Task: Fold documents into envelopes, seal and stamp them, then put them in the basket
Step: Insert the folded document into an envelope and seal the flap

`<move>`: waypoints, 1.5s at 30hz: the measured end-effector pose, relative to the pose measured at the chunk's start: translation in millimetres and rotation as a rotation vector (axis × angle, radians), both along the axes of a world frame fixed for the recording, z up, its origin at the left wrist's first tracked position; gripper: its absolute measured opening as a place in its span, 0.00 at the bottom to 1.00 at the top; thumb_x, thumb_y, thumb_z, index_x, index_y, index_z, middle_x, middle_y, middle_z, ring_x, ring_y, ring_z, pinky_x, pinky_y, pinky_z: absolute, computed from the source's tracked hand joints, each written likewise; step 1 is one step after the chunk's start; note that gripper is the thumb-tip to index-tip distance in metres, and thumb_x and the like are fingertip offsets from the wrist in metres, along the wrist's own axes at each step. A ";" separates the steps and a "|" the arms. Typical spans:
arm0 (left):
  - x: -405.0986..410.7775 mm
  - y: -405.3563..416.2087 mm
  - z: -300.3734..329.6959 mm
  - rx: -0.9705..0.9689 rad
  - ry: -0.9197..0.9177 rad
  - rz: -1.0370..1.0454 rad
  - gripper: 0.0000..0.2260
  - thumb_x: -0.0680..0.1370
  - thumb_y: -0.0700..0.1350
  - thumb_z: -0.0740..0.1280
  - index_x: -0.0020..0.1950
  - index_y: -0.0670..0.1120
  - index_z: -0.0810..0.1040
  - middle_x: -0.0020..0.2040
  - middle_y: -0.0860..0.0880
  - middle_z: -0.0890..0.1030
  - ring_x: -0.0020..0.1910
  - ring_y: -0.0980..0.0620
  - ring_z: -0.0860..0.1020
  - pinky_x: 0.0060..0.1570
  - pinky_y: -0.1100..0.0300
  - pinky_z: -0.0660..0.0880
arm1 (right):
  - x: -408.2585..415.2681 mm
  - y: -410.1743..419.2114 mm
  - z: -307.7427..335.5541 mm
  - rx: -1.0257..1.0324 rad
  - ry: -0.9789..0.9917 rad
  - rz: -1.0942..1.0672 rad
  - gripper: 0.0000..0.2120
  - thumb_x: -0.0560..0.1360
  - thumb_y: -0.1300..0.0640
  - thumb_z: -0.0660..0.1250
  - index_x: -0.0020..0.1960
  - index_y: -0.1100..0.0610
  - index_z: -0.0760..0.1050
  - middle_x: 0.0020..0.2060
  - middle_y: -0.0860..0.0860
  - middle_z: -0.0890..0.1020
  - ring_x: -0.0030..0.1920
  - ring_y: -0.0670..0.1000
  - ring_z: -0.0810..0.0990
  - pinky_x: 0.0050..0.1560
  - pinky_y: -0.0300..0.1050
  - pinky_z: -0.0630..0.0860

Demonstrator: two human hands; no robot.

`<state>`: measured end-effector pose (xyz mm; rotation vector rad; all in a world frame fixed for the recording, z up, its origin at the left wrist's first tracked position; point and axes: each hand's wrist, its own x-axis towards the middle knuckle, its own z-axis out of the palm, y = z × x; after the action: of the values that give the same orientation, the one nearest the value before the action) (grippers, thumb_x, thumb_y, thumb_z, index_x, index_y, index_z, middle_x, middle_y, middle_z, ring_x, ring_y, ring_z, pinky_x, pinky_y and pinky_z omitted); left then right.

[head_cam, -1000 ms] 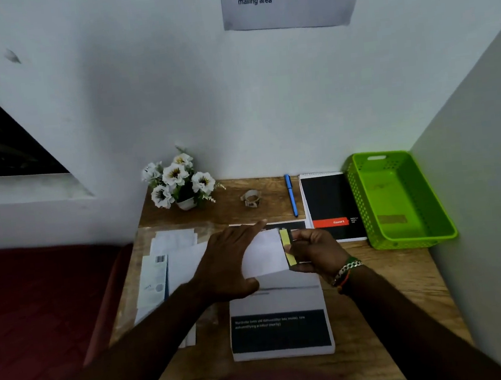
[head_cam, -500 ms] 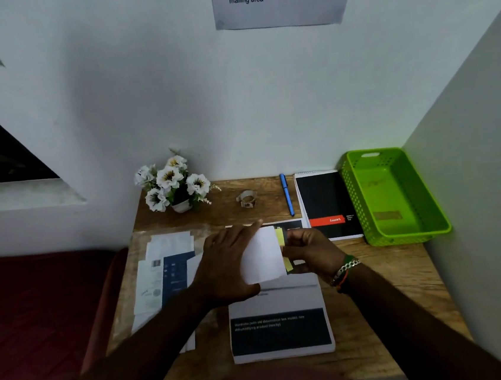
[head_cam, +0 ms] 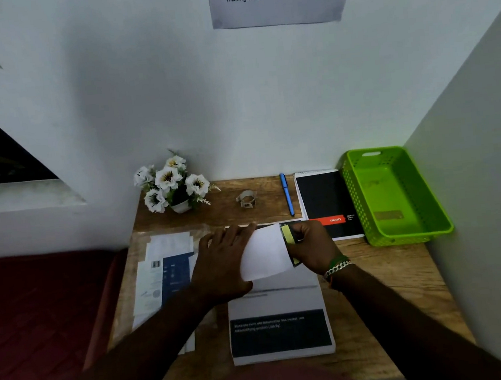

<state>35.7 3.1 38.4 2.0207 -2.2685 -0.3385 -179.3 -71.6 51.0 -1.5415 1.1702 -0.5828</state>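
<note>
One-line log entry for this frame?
step: sealing | left hand: pressing white paper envelope | right hand: pinching yellow strip | green plastic basket: no envelope

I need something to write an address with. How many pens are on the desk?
1: a blue pen at the back of the desk, left of the black notebook. Others may be hidden under papers.

Wooden desk (head_cam: 390, 271) with green basket (head_cam: 395, 196)
</note>
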 end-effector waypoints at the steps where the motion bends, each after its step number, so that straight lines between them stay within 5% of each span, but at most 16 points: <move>1: 1.2 -0.4 -1.4 0.009 -0.012 -0.008 0.54 0.61 0.64 0.75 0.81 0.55 0.50 0.75 0.49 0.65 0.73 0.45 0.63 0.71 0.42 0.62 | 0.3 -0.6 -1.9 -0.023 0.033 -0.016 0.10 0.71 0.66 0.75 0.51 0.56 0.86 0.42 0.48 0.87 0.40 0.47 0.86 0.38 0.47 0.84; 7: 10.8 -3.1 -4.4 0.063 -0.036 -0.037 0.51 0.64 0.59 0.77 0.81 0.55 0.53 0.74 0.50 0.68 0.70 0.46 0.68 0.69 0.46 0.67 | 2.8 -3.2 -16.1 -0.082 0.082 -0.036 0.09 0.70 0.61 0.78 0.48 0.53 0.86 0.41 0.46 0.87 0.43 0.44 0.86 0.45 0.47 0.84; 11: 29.0 -1.6 -9.1 0.084 -0.030 -0.010 0.49 0.64 0.59 0.77 0.80 0.57 0.55 0.71 0.50 0.71 0.67 0.45 0.72 0.64 0.45 0.71 | 0.4 -10.4 -24.7 0.050 0.135 -0.112 0.08 0.68 0.58 0.80 0.44 0.51 0.83 0.38 0.48 0.85 0.39 0.47 0.84 0.41 0.51 0.85; 14: 43.9 2.3 -9.4 0.084 -0.052 0.028 0.50 0.64 0.64 0.76 0.80 0.57 0.55 0.74 0.51 0.69 0.71 0.45 0.69 0.69 0.42 0.67 | -13.4 -17.4 -42.9 -0.133 0.495 -0.016 0.19 0.68 0.49 0.79 0.56 0.51 0.80 0.51 0.46 0.81 0.52 0.47 0.79 0.51 0.45 0.79; 18: 55.7 5.7 -8.3 0.041 -0.045 0.055 0.51 0.65 0.66 0.76 0.81 0.57 0.55 0.76 0.50 0.67 0.74 0.44 0.67 0.72 0.42 0.63 | -27.2 -15.3 -58.8 -0.189 0.786 0.232 0.32 0.64 0.41 0.79 0.64 0.46 0.73 0.63 0.49 0.73 0.65 0.53 0.70 0.63 0.51 0.73; 26: 60.0 2.8 -13.8 0.021 0.020 0.098 0.58 0.60 0.60 0.82 0.83 0.55 0.52 0.75 0.47 0.68 0.73 0.43 0.67 0.70 0.44 0.69 | -26.2 -16.4 -66.3 -0.217 0.783 0.265 0.20 0.64 0.44 0.79 0.50 0.45 0.74 0.53 0.46 0.74 0.57 0.49 0.69 0.56 0.48 0.75; 31: 56.2 2.5 -13.3 -0.005 0.031 0.130 0.58 0.60 0.58 0.82 0.82 0.54 0.52 0.75 0.47 0.68 0.73 0.43 0.67 0.69 0.44 0.67 | -26.3 -16.8 -55.0 -0.034 0.509 0.041 0.09 0.70 0.59 0.75 0.42 0.51 0.75 0.42 0.48 0.79 0.46 0.50 0.78 0.49 0.47 0.79; 35: 59.3 1.5 -13.5 0.005 0.044 0.165 0.59 0.60 0.60 0.81 0.83 0.55 0.49 0.76 0.47 0.67 0.73 0.42 0.67 0.69 0.44 0.66 | -43.5 -18.2 -38.1 -0.057 0.191 -0.176 0.10 0.71 0.67 0.72 0.40 0.54 0.75 0.39 0.50 0.80 0.42 0.49 0.78 0.41 0.42 0.71; 41: 59.8 0.2 -13.2 -0.006 0.057 0.189 0.59 0.61 0.64 0.79 0.83 0.56 0.47 0.75 0.46 0.68 0.71 0.42 0.68 0.66 0.43 0.70 | -61.0 -15.7 -22.8 -0.238 -0.212 -0.601 0.08 0.68 0.58 0.74 0.44 0.58 0.77 0.39 0.45 0.80 0.39 0.41 0.77 0.43 0.42 0.72; 45: 55.0 -1.3 -13.7 0.003 0.062 0.201 0.59 0.61 0.62 0.79 0.83 0.56 0.48 0.75 0.46 0.68 0.70 0.41 0.68 0.65 0.43 0.70 | -59.3 -10.6 -22.9 -0.238 -0.220 -0.499 0.09 0.69 0.53 0.75 0.44 0.55 0.78 0.40 0.47 0.81 0.41 0.44 0.77 0.43 0.43 0.72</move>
<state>90.7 1.8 24.7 2.1832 -2.0090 -0.3822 -238.6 -82.1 28.1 -1.3323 1.3541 -1.2293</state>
